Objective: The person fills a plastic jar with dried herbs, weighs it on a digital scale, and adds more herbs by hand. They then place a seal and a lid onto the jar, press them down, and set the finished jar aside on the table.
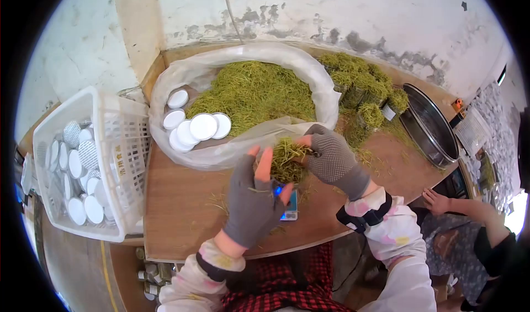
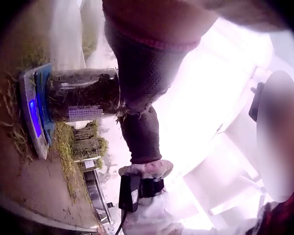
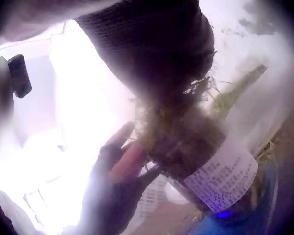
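Observation:
A clear jar (image 2: 83, 95) with a white printed label stands on a small scale (image 1: 291, 206) with a blue-lit display. Dried green herb stalks (image 1: 289, 158) heap above the jar's mouth. My right hand (image 1: 334, 160), in a grey dotted fingerless glove, pinches stalks at the heap's right side. At the left side is my left hand (image 1: 252, 199), gloved alike, its fingers mostly straight and touching the stalks near the rim. In the right wrist view the left fingers (image 3: 127, 161) point up beside the jar's top.
Behind the jar lies a big plastic bag (image 1: 326, 99) of herb, with several white lids (image 1: 203, 126) inside. A white basket (image 1: 122, 174) of lids stands left. Filled jars (image 1: 370, 113) and a round metal sieve (image 1: 428, 127) are at the back right. Another person's hand (image 1: 436, 201) rests at the right edge.

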The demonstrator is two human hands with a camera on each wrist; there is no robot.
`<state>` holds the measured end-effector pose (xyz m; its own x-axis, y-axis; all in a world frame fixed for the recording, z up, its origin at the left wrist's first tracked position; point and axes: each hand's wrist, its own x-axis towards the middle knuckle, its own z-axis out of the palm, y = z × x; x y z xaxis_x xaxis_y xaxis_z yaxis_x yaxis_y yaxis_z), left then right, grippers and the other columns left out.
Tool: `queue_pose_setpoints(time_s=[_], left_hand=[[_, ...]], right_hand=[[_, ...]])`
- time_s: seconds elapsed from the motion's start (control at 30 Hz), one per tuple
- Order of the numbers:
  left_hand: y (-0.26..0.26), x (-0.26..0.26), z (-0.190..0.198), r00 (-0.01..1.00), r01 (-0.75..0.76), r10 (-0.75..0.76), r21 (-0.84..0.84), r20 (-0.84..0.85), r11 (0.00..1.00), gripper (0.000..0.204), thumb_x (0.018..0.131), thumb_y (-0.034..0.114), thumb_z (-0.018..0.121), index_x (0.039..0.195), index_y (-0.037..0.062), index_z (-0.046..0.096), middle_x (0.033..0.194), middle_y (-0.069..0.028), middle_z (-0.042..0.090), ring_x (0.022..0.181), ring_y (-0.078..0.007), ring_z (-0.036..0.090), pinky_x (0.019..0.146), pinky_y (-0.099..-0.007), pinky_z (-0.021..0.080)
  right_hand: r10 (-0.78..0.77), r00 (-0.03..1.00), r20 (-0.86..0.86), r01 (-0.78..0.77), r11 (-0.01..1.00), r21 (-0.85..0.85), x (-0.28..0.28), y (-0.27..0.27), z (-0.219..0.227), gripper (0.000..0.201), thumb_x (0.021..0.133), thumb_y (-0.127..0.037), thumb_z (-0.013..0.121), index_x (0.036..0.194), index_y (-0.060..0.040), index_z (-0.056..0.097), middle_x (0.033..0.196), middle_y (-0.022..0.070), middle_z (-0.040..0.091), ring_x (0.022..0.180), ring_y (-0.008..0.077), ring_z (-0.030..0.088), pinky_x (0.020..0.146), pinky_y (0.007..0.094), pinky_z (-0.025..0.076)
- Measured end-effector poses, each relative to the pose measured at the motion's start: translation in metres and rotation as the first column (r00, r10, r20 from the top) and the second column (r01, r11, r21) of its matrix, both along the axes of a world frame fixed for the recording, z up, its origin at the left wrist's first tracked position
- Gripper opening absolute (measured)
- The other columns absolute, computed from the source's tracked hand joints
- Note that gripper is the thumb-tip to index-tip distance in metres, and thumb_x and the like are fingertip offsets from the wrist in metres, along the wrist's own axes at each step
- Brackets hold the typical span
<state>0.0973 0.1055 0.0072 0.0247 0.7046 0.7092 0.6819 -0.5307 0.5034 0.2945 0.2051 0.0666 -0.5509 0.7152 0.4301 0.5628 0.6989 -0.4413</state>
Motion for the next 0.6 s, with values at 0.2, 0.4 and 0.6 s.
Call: queue_pose_setpoints(time_s=[0.2, 0.4, 0.6], left_hand=[[0.012, 0.014, -0.007, 0.999, 0.026, -0.025, 0.033, -0.029, 0.999, 0.075, 0.089, 0.01, 0.074, 0.154, -0.0001, 0.037, 0.147, -0.0294, 0.045, 0.128, -0.0477, 0.052, 0.108, -0.0529, 0.044], [0.014, 0.016, -0.013, 0.993, 0.084, -0.087, 0.03, 0.08, 0.996, 0.074, 0.085, 0.013, 0.08, 0.15, 0.0038, 0.045, 0.144, -0.0288, 0.049, 0.127, -0.0486, 0.052, 0.105, -0.052, 0.047], [0.014, 0.018, -0.014, 0.994, 0.06, -0.057, 0.025, -0.09, 0.998, 0.066, 0.086, 0.009, 0.078, 0.144, 0.0014, 0.05, 0.147, -0.0296, 0.045, 0.132, -0.0497, 0.051, 0.107, -0.0536, 0.046]], right_hand=[[0.045, 0.984, 0.172, -0.064, 0.992, 0.108, 0.004, -0.032, 0.02, 0.036, 0.084, -0.013, 0.073, 0.12, -0.0059, 0.07, 0.105, 0.0163, 0.067, 0.099, 0.0384, 0.066, 0.086, 0.0468, 0.054], [0.006, 0.958, 0.288, -0.062, 0.981, 0.185, 0.005, -0.038, 0.011, 0.029, 0.089, -0.021, 0.069, 0.112, -0.0048, 0.072, 0.123, 0.0182, 0.064, 0.113, 0.0409, 0.061, 0.095, 0.0503, 0.051], [-0.037, 0.949, 0.314, 0.034, 0.999, 0.015, -0.001, -0.013, -0.011, 0.026, 0.09, -0.024, 0.068, 0.083, 0.0014, 0.071, 0.139, 0.0263, 0.057, 0.125, 0.0458, 0.055, 0.107, 0.0513, 0.045]])
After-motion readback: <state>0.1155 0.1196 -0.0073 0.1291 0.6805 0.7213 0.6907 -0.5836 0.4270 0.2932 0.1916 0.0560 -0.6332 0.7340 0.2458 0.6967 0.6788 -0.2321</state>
